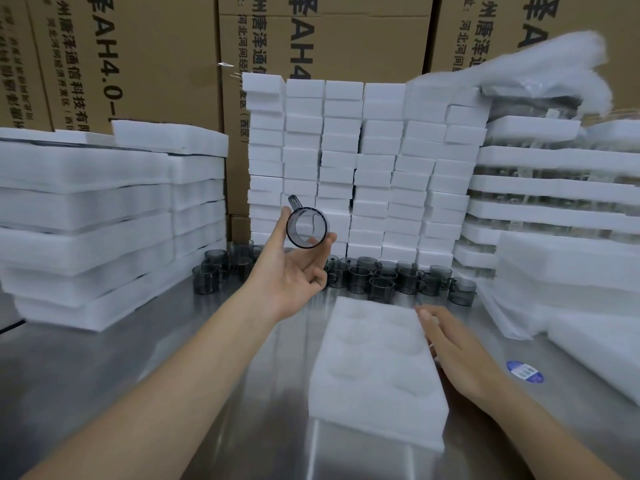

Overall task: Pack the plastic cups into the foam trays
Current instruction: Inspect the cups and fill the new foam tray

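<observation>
My left hand (pixel 294 275) grips one cup (pixel 306 228), right hand (pixel 450 344) open beside the empty foam tray (pixel 374 375), many cups (pixel 381 278) unpacked

We have a single view, worn at head height, wide-angle, facing forward and down across the table (pixel 104 375) to the foam stacks (pixel 346 150) and cartons (pixel 138 64) at its far edge. It sits close: our forearms (pixel 173 403) reach in from below.

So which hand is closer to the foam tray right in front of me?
Right. The right hand lies along the right edge of the foam tray; the left hand is raised off to its far left, holding a cup.
</observation>
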A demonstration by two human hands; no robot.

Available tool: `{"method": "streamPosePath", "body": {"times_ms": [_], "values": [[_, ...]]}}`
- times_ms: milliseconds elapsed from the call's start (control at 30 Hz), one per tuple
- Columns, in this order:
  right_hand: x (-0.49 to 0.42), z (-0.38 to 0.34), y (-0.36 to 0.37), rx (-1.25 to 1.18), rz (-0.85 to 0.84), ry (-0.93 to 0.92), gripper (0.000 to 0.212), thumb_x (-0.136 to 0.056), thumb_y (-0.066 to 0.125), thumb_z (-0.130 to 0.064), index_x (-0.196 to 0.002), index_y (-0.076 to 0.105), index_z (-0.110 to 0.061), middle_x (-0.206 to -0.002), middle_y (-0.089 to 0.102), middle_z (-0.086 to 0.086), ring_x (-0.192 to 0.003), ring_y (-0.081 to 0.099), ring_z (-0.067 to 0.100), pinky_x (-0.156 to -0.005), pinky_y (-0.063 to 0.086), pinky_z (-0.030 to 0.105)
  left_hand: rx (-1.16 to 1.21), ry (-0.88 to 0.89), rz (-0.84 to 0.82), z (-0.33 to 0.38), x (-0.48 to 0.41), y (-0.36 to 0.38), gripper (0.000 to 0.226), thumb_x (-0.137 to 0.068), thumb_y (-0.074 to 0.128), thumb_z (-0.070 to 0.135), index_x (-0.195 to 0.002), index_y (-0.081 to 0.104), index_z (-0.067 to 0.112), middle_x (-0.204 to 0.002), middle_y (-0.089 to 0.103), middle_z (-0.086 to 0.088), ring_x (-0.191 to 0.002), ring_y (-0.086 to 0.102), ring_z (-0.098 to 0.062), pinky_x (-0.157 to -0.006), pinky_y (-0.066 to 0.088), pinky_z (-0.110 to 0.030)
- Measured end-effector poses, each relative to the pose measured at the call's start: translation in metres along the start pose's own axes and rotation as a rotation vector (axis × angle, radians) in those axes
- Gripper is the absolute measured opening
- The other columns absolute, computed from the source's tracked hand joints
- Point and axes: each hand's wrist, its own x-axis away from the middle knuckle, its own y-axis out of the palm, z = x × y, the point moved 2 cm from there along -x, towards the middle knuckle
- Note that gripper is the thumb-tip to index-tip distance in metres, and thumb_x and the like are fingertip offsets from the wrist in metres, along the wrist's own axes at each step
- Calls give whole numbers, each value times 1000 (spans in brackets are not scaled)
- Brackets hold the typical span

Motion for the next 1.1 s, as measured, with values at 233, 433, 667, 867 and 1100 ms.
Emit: {"method": "streamPosePath", "body": {"times_ms": [233, 433, 667, 867, 1100], "values": [[2, -16, -1, 153, 156, -139, 19, -103, 52, -53, -115, 62, -43, -115, 65, -18, -100, 60, -2, -81, 47, 24, -365, 158, 60, -12, 3, 8, 67, -75, 85, 59, -128, 68, 23, -118, 80, -7, -85, 78, -16, -71, 43, -29], [17, -67, 14, -123, 155, -338, 52, -88, 83, -45, -132, 57, -44, -118, 69, -19, -112, 66, 4, -84, 54, 20, -739, 281, 18, -28, 11, 19, 85, -58, 93, 60, -132, 64, 30, -105, 83, 5, -92, 80, -15, -81, 51, -30], [24, -84, 24, -181, 308, -334, 50, -85, 87, -32, -123, 57, -42, -112, 67, -22, -110, 65, 4, -81, 51, 25, -873, 275, -54, -40, 16, 27, 49, -71, 87, 63, -108, 82, 32, -111, 82, 4, -94, 79, -13, -82, 47, -31], [23, -93, 18, -417, 293, -267, 32, -89, 86, -35, -114, 67, -30, -111, 76, -12, -106, 73, 8, -86, 59, 34, -800, 264, -139, -37, 17, 31, 49, -91, 70, 65, -118, 81, 27, -122, 80, -4, -106, 77, -18, -95, 51, -37], [22, -98, 15, -641, 109, -4, 40, -103, 56, -59, -93, 84, -32, -92, 81, 6, -84, 80, 26, -63, 58, 31, -831, 332, -200, -39, 17, 35, 56, -90, 70, 67, -118, 82, 20, -118, 80, -11, -115, 73, -35, -105, 52, -52]]}}
